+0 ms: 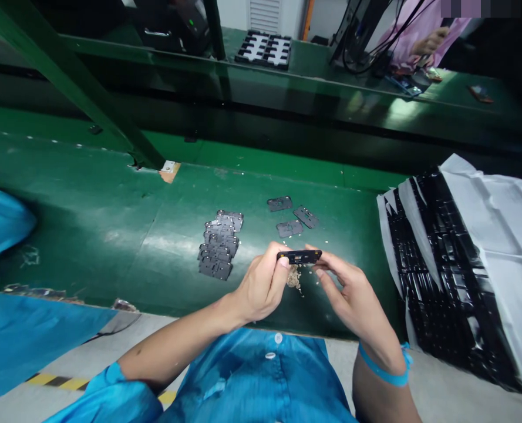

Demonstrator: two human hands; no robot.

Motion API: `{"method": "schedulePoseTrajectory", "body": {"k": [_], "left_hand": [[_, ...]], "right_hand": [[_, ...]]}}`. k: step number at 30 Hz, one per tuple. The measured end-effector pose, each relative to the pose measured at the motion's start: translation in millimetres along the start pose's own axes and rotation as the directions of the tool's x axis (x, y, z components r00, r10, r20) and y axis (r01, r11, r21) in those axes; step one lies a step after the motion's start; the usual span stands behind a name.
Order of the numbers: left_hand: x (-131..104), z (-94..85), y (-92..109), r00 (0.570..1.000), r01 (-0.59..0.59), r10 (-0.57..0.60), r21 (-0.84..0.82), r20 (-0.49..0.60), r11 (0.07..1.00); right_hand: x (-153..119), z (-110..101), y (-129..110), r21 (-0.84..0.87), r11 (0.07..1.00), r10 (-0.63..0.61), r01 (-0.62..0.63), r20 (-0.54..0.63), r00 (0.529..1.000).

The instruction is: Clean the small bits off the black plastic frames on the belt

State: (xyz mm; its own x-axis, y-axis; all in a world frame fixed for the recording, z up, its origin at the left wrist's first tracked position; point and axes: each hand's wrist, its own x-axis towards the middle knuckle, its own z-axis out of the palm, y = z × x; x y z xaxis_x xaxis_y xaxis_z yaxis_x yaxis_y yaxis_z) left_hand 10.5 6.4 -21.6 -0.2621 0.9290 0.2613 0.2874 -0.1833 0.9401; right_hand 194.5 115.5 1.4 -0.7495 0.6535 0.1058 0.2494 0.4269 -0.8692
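My left hand (263,282) pinches the left end of a thin black rectangular plastic part (299,257), held nearly edge-on above the bench. At its right end is my right hand (346,288), thumb and fingers apart, the fingertips close to or touching the edge. Below the part lies a small heap of tiny beige pieces (293,277), with a few scattered around it. Left of my hands is an overlapping row of similar dark flat parts (219,245). Beyond the hands lie three loose dark parts, one of them a plate (289,228) with small cut-outs.
Black plastic trays with white sheets (441,276) stand at the right of the green bench (111,235). A green post (124,123) rises at the back left. Across, another person in pink (413,35) handles something near a black tray (265,50). Blue sleeves (0,217) show at left.
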Motion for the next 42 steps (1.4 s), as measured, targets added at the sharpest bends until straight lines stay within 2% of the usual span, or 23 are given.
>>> {"method": "schedulePoseTrajectory", "body": {"k": [3, 6, 10, 13, 19, 23, 29, 35, 42], "left_hand": [[0, -0.7, 2, 0.998, 0.062, -0.062, -0.040, 0.015, 0.997], [-1, 1.8, 2, 0.992, 0.121, -0.116, -0.111, 0.049, 0.986], [-5, 5.9, 2, 0.985, 0.166, -0.154, -0.180, 0.075, 0.970], [-8, 7.0, 4, 0.983, 0.182, -0.173, -0.200, 0.064, 0.963], [-9, 7.7, 6, 0.991, 0.134, -0.128, -0.253, 0.037, 0.958], [-10, 9.9, 7, 0.993, 0.115, -0.113, -0.268, 0.022, 0.957], [-12, 12.0, 8, 0.995, 0.101, -0.099, -0.293, 0.021, 0.951], [-16, 12.8, 2, 0.991, 0.132, -0.132, -0.285, 0.020, 0.949], [-14, 11.5, 5, 0.989, 0.148, -0.143, -0.248, 0.039, 0.957]], "right_hand": [[1, -3, -2, -0.047, 0.998, -0.047, 0.044, -0.060, 0.997], [1, 5, -8, 0.075, 0.996, -0.026, 0.039, -0.167, 0.986], [3, 23, -15, 0.159, 0.987, 0.041, 0.015, -0.345, 0.938], [6, 35, -16, 0.220, 0.975, 0.055, 0.043, -0.422, 0.905], [4, 49, -9, 0.409, 0.909, 0.115, 0.079, -0.429, 0.896], [2, 55, -4, 0.476, 0.873, 0.117, 0.108, -0.419, 0.900], [1, 58, -6, 0.494, 0.862, 0.126, 0.115, -0.428, 0.895], [-1, 53, -9, 0.443, 0.887, 0.059, 0.131, -0.389, 0.919], [-2, 53, -7, 0.395, 0.908, 0.047, 0.140, -0.429, 0.902]]}}
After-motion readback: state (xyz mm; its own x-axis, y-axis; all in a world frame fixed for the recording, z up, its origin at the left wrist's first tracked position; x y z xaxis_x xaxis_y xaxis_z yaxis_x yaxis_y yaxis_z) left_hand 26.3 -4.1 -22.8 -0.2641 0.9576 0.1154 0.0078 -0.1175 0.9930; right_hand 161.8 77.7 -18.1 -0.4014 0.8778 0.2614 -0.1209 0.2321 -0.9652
